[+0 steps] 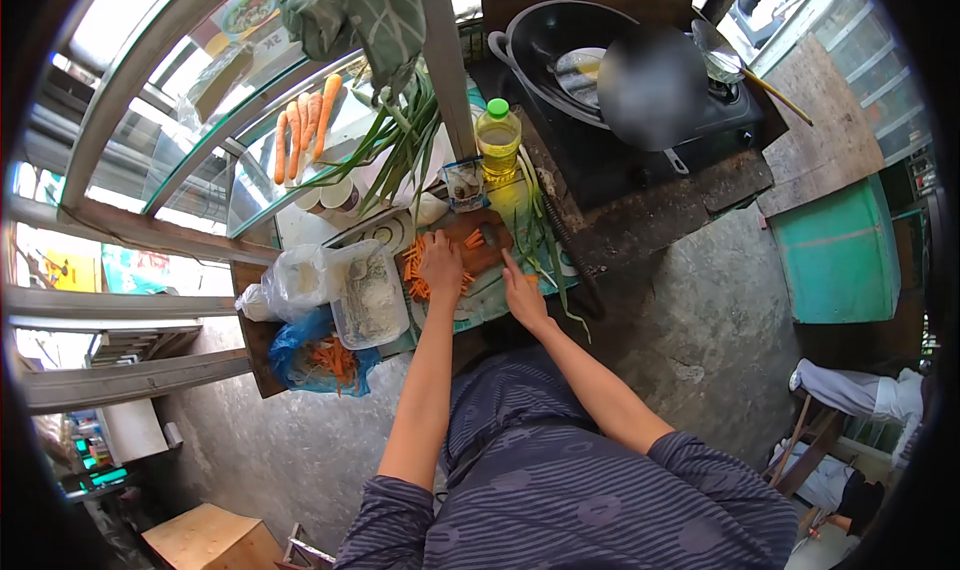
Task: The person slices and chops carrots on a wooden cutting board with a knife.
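Note:
A brown cutting board [455,232] lies on the counter with cut orange carrot sticks [413,267] at its left side and a few more near its middle. Over the left pile rests my left hand [441,264], fingers bent down on the carrot; what they press is too small to tell. My right hand [522,288] is closed around the handle of a knife [490,236], whose blade is over the right part of the board. Scraps of carrot peel [333,360] sit in a blue plastic bag [289,351] at the counter's left end.
A white-floured plastic container [369,295] stands left of the board. Behind are an oil bottle [498,140], green onions [400,135] and whole carrots [305,125]. A wok [545,45] sits on the stove at the right. Green cloth [385,20] hangs above.

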Action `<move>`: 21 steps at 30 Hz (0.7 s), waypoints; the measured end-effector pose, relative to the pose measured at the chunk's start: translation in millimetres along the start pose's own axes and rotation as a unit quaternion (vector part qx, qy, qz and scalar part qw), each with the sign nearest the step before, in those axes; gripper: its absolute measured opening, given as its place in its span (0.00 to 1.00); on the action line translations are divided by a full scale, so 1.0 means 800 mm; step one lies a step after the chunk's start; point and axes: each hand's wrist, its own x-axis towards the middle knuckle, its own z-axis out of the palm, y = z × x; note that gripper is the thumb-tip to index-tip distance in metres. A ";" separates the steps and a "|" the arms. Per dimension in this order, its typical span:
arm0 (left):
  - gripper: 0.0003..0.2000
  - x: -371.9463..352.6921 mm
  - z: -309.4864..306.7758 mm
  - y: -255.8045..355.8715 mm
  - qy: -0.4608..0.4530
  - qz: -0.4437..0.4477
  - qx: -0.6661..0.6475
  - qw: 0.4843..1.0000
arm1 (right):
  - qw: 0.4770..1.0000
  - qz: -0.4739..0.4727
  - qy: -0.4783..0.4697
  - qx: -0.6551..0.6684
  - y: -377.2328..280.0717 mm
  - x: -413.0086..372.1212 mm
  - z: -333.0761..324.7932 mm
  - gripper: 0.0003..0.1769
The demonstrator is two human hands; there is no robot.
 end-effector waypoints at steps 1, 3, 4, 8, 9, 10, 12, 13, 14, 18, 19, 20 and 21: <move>0.09 0.002 -0.008 0.005 0.002 0.002 -0.039 0.999 | 1.000 0.003 -0.016 -0.025 0.000 0.000 0.000 0.28; 0.08 0.003 -0.025 0.017 0.008 0.005 -0.103 0.995 | 0.996 -0.041 -0.006 -0.080 -0.005 -0.004 0.010 0.28; 0.07 0.003 -0.034 0.023 0.013 0.004 -0.129 0.992 | 0.992 -0.063 -0.002 -0.108 -0.009 -0.005 0.014 0.29; 0.05 -0.028 -0.071 0.050 0.009 -0.011 -0.237 0.972 | 0.989 -0.083 0.011 -0.124 -0.018 -0.009 0.019 0.29; 0.05 -0.045 -0.070 0.052 -0.009 0.000 -0.253 0.968 | 0.990 -0.080 0.017 -0.117 -0.019 -0.012 0.009 0.29; 0.05 -0.064 -0.066 0.055 -0.027 0.010 -0.269 0.963 | 0.991 -0.076 0.023 -0.112 -0.019 -0.016 -0.001 0.29; 0.06 -0.089 -0.052 0.060 -0.048 0.097 -0.243 0.964 | 0.994 -0.070 0.060 -0.057 -0.008 -0.018 -0.031 0.29; 0.08 -0.099 -0.040 0.061 -0.049 0.173 -0.198 0.964 | 0.994 -0.068 0.080 -0.031 -0.002 -0.019 -0.050 0.29; 0.09 -0.108 -0.028 0.061 -0.050 0.248 -0.152 0.955 | 0.993 -0.056 0.101 -0.037 0.005 -0.022 -0.070 0.28; 0.13 -0.110 0.015 0.078 -0.107 0.295 -0.065 0.947 | 0.983 -0.015 0.183 -0.014 0.048 -0.042 -0.145 0.25; 0.13 -0.107 0.023 0.080 -0.113 0.298 -0.045 0.947 | 0.982 0.006 0.191 0.000 0.057 -0.054 -0.164 0.25; 0.13 -0.104 0.030 0.081 -0.121 0.300 -0.025 0.946 | 0.979 0.014 0.205 -0.008 0.074 -0.062 -0.177 0.24; 0.12 -0.104 0.036 0.077 -0.132 0.302 -0.027 0.944 | 0.976 0.026 0.217 -0.012 0.091 -0.073 -0.185 0.24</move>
